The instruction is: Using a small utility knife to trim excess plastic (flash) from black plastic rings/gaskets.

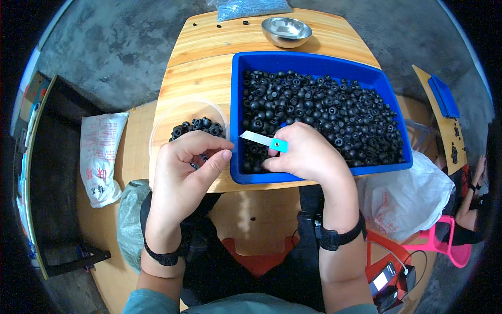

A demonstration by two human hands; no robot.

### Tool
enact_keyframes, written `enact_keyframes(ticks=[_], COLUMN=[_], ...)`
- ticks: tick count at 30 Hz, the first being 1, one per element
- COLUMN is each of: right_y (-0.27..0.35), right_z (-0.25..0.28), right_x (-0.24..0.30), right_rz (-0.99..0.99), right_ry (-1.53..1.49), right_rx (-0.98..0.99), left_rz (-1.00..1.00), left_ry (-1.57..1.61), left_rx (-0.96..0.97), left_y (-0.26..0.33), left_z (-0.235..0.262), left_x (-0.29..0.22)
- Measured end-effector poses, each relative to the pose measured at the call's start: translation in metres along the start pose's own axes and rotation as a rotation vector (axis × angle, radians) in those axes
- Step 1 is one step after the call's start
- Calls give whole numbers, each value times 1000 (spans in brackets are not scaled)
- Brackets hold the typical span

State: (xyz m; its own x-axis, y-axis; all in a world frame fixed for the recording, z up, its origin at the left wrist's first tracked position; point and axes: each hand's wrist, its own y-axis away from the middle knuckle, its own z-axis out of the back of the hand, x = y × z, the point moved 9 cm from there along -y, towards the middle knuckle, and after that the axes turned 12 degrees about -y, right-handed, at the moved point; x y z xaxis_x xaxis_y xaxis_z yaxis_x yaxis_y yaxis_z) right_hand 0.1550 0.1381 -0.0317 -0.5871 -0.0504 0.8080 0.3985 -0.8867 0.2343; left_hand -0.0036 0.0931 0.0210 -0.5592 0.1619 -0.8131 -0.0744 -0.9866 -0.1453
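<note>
My right hand (pixel 308 154) reaches over the near side of a blue tray (pixel 319 172) full of small round black parts (pixel 324 110). In its grip is a small utility knife (pixel 257 138) with a teal end, its blade pointing left; the thumb and fingertips dip down to the black parts. My left hand (pixel 185 172) is curled at the near side of a clear round tub (pixel 157 123), thumb and forefinger nearly together. Dark bits show in the gap of its fingers; whether it holds any is unclear. More black ring-like parts (pixel 201 126) lie in the tub.
A steel bowl (pixel 286 32) stands on the wooden table (pixel 196 68) behind the tray, with a few loose black pieces and a clear plastic bag (pixel 253 9) at the far edge. White sacks (pixel 102 157) lie by the table. Another person's arm (pixel 470 199) shows at far right.
</note>
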Motion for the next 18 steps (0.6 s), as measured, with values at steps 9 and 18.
enact_keyframes(ticks=[9,18], right_y=[10,59], right_z=[20,22], right_x=[14,72], right_rz=[120,508], right_ry=[4,-206], right_rx=[-115,-172], left_rz=[-2,111], left_ry=[-108,751], left_rx=[64,281], left_y=[0,8], left_z=[-4,-41], left_x=[-4,-5])
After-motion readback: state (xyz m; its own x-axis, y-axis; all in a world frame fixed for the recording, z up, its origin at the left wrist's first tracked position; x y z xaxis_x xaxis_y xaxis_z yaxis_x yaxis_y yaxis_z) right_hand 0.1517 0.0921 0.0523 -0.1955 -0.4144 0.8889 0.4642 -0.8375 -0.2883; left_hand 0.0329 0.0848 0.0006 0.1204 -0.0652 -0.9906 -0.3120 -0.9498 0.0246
